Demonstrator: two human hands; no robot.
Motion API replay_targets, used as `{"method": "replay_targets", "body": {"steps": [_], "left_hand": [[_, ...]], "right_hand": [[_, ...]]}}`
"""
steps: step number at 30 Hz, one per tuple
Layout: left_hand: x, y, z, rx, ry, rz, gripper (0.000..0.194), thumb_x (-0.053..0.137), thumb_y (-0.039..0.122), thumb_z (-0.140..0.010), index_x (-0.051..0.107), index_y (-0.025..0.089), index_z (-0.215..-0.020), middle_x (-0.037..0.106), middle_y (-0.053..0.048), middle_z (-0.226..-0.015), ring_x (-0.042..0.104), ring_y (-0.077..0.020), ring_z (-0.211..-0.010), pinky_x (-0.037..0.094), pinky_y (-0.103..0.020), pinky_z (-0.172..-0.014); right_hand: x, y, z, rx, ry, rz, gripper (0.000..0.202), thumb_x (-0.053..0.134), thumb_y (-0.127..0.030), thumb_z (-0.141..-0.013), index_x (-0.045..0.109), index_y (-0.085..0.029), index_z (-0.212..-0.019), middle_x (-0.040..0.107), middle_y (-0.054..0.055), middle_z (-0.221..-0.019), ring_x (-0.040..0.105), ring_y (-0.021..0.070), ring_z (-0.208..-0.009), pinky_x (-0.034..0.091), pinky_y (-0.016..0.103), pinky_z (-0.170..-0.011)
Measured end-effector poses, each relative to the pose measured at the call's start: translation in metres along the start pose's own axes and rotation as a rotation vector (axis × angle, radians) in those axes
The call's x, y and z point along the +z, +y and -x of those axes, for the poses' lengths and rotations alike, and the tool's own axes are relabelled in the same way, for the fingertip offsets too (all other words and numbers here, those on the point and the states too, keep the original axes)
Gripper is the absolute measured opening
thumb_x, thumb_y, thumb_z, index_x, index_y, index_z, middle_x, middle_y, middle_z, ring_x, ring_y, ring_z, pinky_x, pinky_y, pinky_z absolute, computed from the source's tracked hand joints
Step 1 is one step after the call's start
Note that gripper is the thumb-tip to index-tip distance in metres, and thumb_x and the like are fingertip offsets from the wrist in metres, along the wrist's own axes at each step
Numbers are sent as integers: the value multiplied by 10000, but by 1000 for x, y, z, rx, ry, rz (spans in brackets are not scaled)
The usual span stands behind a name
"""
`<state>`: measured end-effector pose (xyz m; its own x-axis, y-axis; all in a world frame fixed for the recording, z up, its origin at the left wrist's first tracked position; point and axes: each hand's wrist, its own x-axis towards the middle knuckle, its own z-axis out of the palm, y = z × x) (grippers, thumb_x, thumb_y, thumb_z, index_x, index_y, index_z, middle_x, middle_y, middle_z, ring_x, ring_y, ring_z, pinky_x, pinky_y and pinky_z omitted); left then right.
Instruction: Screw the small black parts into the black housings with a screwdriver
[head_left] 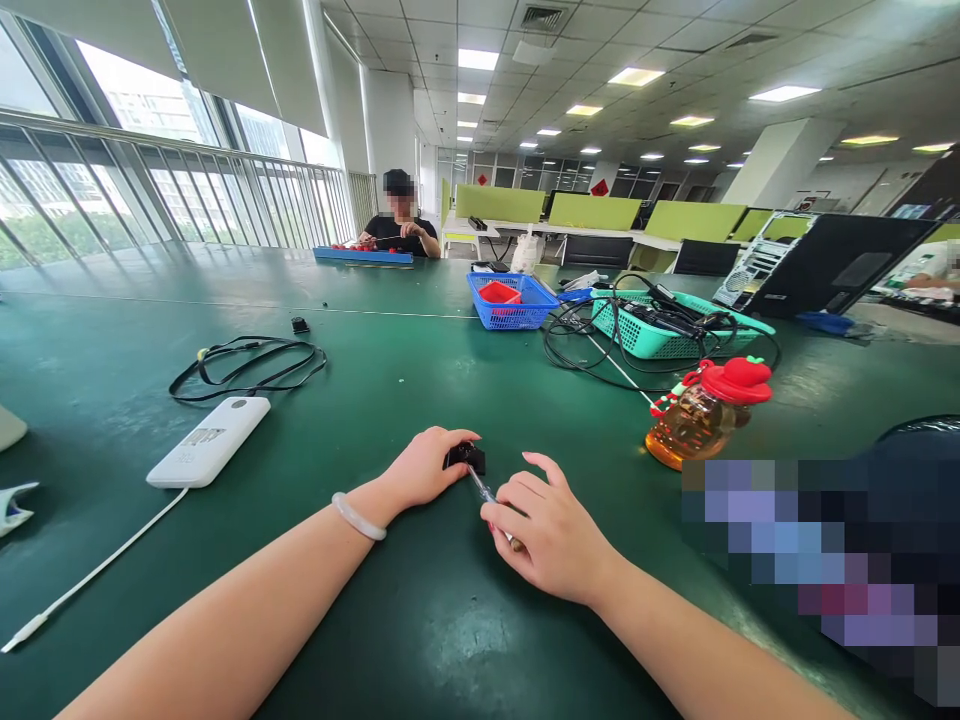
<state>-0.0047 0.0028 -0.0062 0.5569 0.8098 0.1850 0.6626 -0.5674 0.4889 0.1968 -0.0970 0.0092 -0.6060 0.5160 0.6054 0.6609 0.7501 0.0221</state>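
Observation:
My left hand (pixel 427 467), with a pale bangle (pixel 358 517) at the wrist, grips a small black block-like part (pixel 474 462) on the green table. Thumb and fingers close around its left side; its exact kind does not show. In my right hand (pixel 544 525) is a screwdriver (pixel 481 487), pinched between thumb and fingers, with one finger raised. The shaft slants up and left, its tip at the black part. My fingers hide much of the handle.
A white power bank (pixel 210 440) and a coiled black cable (pixel 247 368) lie left. To the right stands a red-lidded bottle (pixel 694 420). Farther back are a blue basket (pixel 517 318), a teal basket (pixel 652 345) with cables, and a dark monitor (pixel 840 265). Another person (pixel 401 220) sits across the table.

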Motion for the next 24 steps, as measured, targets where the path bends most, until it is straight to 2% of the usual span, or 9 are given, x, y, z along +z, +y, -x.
{"method": "replay_targets", "body": {"steps": [4, 11, 17, 21, 24], "left_hand": [[0, -1, 0, -17, -1, 20, 490, 650, 258, -820, 565, 267, -1303, 677, -65, -1188, 617, -246, -1086, 479, -414, -998], [-1, -3, -1, -12, 0, 39, 390, 649, 309, -831, 617, 262, -1216, 695, -47, -1150, 619, -240, -1074, 477, -405, -992], [-1, -2, -1, -21, -5, 52, 353, 640, 330, -831, 620, 253, -1174, 696, -45, -1107, 617, -240, -1043, 486, -406, -962], [0, -3, -1, -20, -6, 68, 347, 641, 326, -825, 619, 258, -1165, 693, -41, -1111, 613, -243, -1048, 483, -406, -959], [1, -4, -1, -27, -4, 74, 388, 643, 323, -822, 606, 266, -1205, 687, -43, -1143, 609, -246, -1074, 474, -409, -981]], "right_hand": [[-2, 0, -1, 3, 23, 5, 119, 517, -152, -865, 615, -212, -895, 593, -19, -731, 531, 136, -721, 310, 470, -1068], [-4, 1, -1, 25, 49, 6, 117, 524, -143, -846, 615, -211, -869, 573, -23, -700, 520, 136, -699, 311, 457, -1071], [-1, 5, 1, 70, 15, 2, 125, 517, -153, -874, 626, -211, -894, 609, -15, -740, 549, 137, -718, 302, 468, -1068], [2, 9, 2, 177, 42, -125, 158, 499, -159, -895, 641, -222, -926, 653, 3, -805, 598, 147, -765, 321, 468, -1054], [3, 15, 3, 356, 77, -334, 169, 497, -193, -898, 659, -230, -929, 680, 21, -856, 624, 165, -809, 395, 438, -985]]}}
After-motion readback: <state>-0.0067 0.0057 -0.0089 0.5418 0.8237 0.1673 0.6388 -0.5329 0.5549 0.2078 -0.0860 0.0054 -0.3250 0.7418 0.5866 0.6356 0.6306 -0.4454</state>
